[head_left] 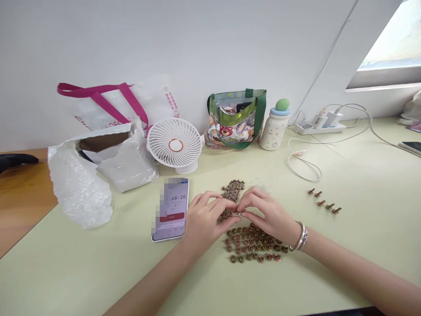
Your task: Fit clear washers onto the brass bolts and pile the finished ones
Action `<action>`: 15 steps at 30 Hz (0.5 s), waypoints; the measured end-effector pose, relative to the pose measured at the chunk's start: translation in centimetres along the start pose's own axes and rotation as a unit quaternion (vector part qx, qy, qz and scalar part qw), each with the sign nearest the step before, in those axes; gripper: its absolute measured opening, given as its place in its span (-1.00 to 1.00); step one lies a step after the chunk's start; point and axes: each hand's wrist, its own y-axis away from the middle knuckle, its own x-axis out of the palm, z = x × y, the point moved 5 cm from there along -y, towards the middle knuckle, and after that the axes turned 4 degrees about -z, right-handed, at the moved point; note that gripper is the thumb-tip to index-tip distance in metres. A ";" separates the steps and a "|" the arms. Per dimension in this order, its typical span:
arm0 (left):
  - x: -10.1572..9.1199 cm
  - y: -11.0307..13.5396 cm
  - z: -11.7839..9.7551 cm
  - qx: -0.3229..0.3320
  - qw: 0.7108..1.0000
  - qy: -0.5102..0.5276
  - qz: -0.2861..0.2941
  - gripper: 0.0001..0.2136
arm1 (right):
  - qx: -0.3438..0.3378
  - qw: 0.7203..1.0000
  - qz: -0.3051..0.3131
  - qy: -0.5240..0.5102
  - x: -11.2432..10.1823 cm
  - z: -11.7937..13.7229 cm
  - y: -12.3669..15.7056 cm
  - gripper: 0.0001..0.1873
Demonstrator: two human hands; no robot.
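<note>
My left hand [204, 219] and my right hand [268, 211] meet over the table, fingertips pinched together. Between them is a small brass-coloured screw [239, 212], mostly covered by the fingers. Just in front of my hands, rows of similar screws [246, 248] stand heads up, partly under my right hand. Behind my fingers lies a second group of screws [233, 193], packed closely. Farther right, several loose screws [325, 205] lie on their sides. Small clear pieces [259, 186] are scattered behind my right hand, too faint to name.
A phone [171, 210] showing a timer lies left of my left hand. Behind it stand a white plastic bag [82, 188], a white fan [175, 144], a green-handled bag [235, 120] and a bottle [274, 129]. A power strip [320, 128] with trailing cables [304, 169] sits back right.
</note>
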 end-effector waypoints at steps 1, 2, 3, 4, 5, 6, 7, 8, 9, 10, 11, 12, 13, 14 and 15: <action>0.0 0.0 0.0 0.003 1.000 -0.002 -0.002 -0.89 | 0.001 1.000 -0.004 -0.003 0.0 0.0 0.0 -0.88; 0.0 0.0 -0.1 0.007 1.000 -0.004 -0.005 -0.90 | 0.005 1.000 -0.006 -0.008 -0.1 0.1 0.0 -0.88; 0.0 0.1 -0.1 0.010 1.000 -0.007 -0.008 -0.92 | 0.012 1.000 -0.005 -0.015 -0.1 0.0 -0.1 -0.87; 0.0 0.1 -0.1 0.013 1.000 -0.009 -0.012 -0.93 | 0.022 1.000 -0.001 -0.023 -0.2 0.0 -0.1 -0.85; 0.0 0.1 -0.1 0.015 1.000 -0.010 -0.015 -0.94 | 0.034 0.999 0.008 -0.029 -0.2 -0.1 -0.1 -0.83; 0.0 0.1 -0.1 0.018 1.000 -0.011 -0.017 -0.95 | 0.046 0.998 0.019 -0.033 -0.1 -0.2 -0.1 -0.80; -0.1 0.1 -0.1 0.021 1.000 -0.011 -0.020 -0.95 | 0.058 0.997 0.031 -0.033 -0.1 -0.4 -0.2 -0.78; -0.1 0.1 -0.1 0.024 0.999 -0.012 -0.022 -0.96 | 0.067 0.996 0.042 -0.029 0.0 -0.5 -0.1 -0.77; -0.1 0.1 -0.2 0.028 0.999 -0.013 -0.025 -0.96 | 0.073 0.996 0.052 -0.025 0.0 -0.6 -0.1 -0.77; -0.2 0.1 -0.3 0.033 0.999 -0.014 -0.029 -0.96 | 0.076 0.995 0.059 -0.023 0.1 -0.6 -0.1 -0.79; -0.3 0.0 -0.4 0.037 0.999 -0.015 -0.032 -0.96 | 0.076 0.995 0.063 -0.023 0.1 -0.6 -0.1 -0.82; -0.3 0.0 -0.5 0.041 0.998 -0.016 -0.033 -0.96 | 0.077 0.995 0.065 -0.024 0.2 -0.6 -0.1 -0.86; -0.4 0.0 -0.5 0.044 0.998 -0.016 -0.033 -0.96 | 0.078 0.995 0.063 -0.026 0.2 -0.7 -0.1 -0.89; -0.4 0.0 -0.6 0.045 0.998 -0.015 -0.030 -0.96 | 0.078 0.995 0.059 -0.026 0.2 -0.7 -0.1 -0.90; -0.4 -0.1 -0.6 0.045 0.999 -0.014 -0.026 -0.95 | 0.080 0.995 0.052 -0.023 0.1 -0.7 -0.1 -0.91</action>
